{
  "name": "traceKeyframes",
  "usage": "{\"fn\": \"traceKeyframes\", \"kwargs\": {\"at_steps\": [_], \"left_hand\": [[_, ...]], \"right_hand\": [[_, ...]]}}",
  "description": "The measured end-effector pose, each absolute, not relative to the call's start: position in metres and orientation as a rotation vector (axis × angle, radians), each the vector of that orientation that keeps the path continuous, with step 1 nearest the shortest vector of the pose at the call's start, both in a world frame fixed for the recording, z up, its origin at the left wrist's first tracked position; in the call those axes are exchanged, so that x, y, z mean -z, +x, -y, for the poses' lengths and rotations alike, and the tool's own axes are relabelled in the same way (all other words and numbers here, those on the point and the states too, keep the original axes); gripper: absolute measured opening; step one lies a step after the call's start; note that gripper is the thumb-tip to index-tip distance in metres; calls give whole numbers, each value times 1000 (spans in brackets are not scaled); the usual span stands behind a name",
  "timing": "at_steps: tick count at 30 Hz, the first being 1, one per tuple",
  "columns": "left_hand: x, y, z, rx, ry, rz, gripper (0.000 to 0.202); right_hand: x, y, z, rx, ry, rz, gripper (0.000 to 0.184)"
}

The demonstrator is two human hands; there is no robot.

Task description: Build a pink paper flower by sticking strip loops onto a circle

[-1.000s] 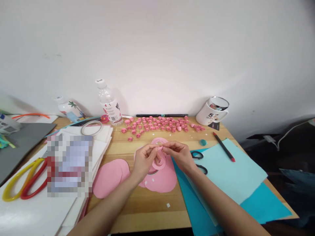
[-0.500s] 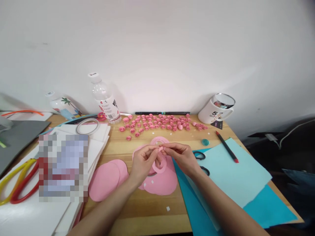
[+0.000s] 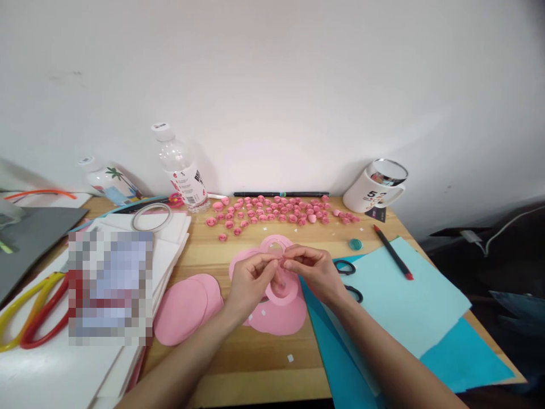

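Both my hands meet above the middle of the wooden table (image 3: 255,369). My left hand (image 3: 251,281) and my right hand (image 3: 313,270) pinch the end of a pink paper spiral strip (image 3: 284,294), whose loose coil hangs below my fingers. Under it lie pink paper circles (image 3: 276,321), with more pink circles (image 3: 185,309) to the left. Several small rolled pink paper roses (image 3: 276,213) are spread along the back of the table.
Black-handled scissors (image 3: 347,278) lie on light and dark blue paper sheets (image 3: 404,307) right of my hands, beside a red pencil (image 3: 394,258). A mug (image 3: 374,190) stands back right. Two bottles (image 3: 181,167), a tape ring (image 3: 151,218) and white foam sheets (image 3: 55,363) fill the left.
My fingers have kept working at the strip's end, and the hanging coil has dropped a little lower and wider. The view shifted slightly.
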State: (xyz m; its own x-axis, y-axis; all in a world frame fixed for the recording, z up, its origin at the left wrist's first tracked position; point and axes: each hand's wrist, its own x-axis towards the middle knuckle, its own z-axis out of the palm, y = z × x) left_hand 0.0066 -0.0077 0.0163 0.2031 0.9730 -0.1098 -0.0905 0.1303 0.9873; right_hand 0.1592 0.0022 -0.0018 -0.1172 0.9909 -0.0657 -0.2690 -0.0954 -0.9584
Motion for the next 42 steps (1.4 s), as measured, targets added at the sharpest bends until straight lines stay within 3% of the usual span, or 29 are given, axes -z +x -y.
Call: {"fn": "traceKeyframes", "kwargs": {"at_steps": [42], "left_hand": [[-22,6,5,-957,1186,-1069,16]], "right_hand": [[4,165,-5,-1433,-1055,987,12]]}}
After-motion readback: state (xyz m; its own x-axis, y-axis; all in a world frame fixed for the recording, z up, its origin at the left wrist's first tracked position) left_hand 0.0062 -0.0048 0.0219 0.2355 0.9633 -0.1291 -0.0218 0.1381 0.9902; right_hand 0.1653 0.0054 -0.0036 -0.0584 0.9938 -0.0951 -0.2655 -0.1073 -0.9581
